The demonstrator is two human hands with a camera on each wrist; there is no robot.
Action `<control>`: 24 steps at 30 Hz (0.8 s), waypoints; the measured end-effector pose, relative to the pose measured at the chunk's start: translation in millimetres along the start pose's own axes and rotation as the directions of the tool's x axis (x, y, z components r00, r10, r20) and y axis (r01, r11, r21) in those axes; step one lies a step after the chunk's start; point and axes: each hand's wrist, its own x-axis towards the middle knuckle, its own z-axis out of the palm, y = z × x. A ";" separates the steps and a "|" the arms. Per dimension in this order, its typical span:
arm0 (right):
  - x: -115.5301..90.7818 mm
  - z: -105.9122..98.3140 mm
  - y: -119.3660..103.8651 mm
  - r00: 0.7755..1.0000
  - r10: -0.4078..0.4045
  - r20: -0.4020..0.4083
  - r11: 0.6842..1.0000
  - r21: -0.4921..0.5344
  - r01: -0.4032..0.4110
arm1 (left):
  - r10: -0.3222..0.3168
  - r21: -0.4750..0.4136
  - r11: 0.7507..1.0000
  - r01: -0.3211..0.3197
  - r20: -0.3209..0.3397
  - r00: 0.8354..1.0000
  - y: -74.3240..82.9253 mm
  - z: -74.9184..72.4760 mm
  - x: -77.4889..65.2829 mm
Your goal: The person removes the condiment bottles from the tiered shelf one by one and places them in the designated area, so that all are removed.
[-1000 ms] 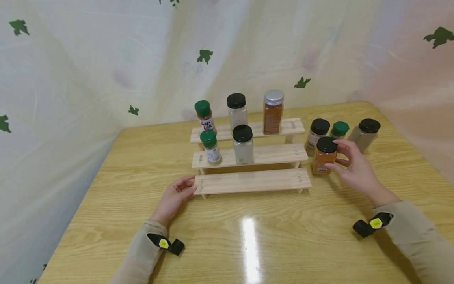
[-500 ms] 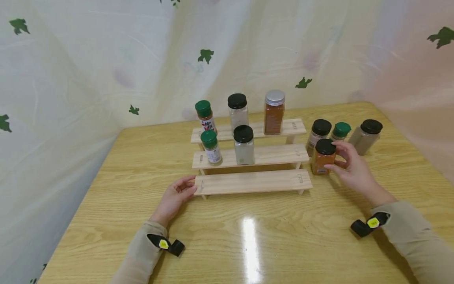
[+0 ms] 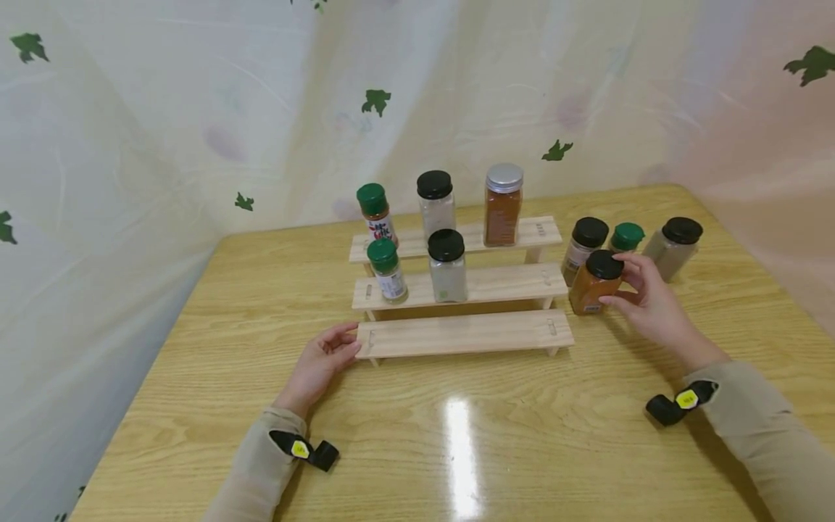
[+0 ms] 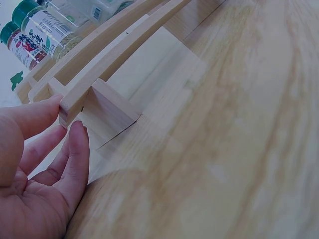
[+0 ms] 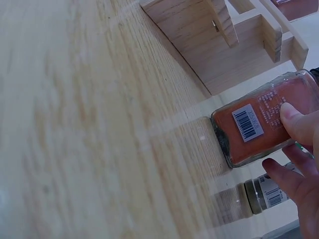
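Observation:
My right hand [image 3: 649, 304] pinches a square glass spice jar [image 3: 590, 290] of orange-red powder, black lid up, to the right of the rack. The jar leans, its base close over the table; in the right wrist view my thumb lies on the printed side of the jar [image 5: 271, 117], near its barcode label. My left hand [image 3: 321, 366] pinches the left end of the lowest step of a three-step wooden rack [image 3: 463, 335]. In the left wrist view the thumb is at the end of that step [image 4: 75, 102], with fingers below it.
On the rack's upper steps stand a silver-lidded jar [image 3: 503, 210], black-lidded jars [image 3: 447, 272] and green-capped bottles [image 3: 390, 279]. Right of the rack are a black-lidded bottle [image 3: 583, 250], a green-capped bottle [image 3: 626, 238] and a grey-powder jar [image 3: 672, 250]. A patterned curtain [image 3: 293, 109] hangs behind.
The orange-red spice jar has gone from upright to leaning, its lid tipped to the right and its base slightly raised, in my right hand. My left hand stays at the rack's end.

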 end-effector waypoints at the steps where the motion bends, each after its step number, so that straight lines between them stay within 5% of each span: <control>1: 0.0 -0.3 -0.2 1.000 -0.001 0.001 1.000 0.001 0.001 | -0.001 0.002 1.000 0.001 0.000 1.000 0.1 0.0 -0.1; 17: -0.5 -0.9 -0.6 0.997 -0.068 0.033 0.997 0.030 0.067 | -0.015 0.043 0.999 0.015 -0.009 1.000 3.5 0.0 -2.7; 24: 0.8 -4.1 -5.5 0.999 -0.024 0.029 1.000 -0.005 0.024 | -0.017 0.049 0.999 0.017 -0.005 1.000 3.2 -0.3 -1.8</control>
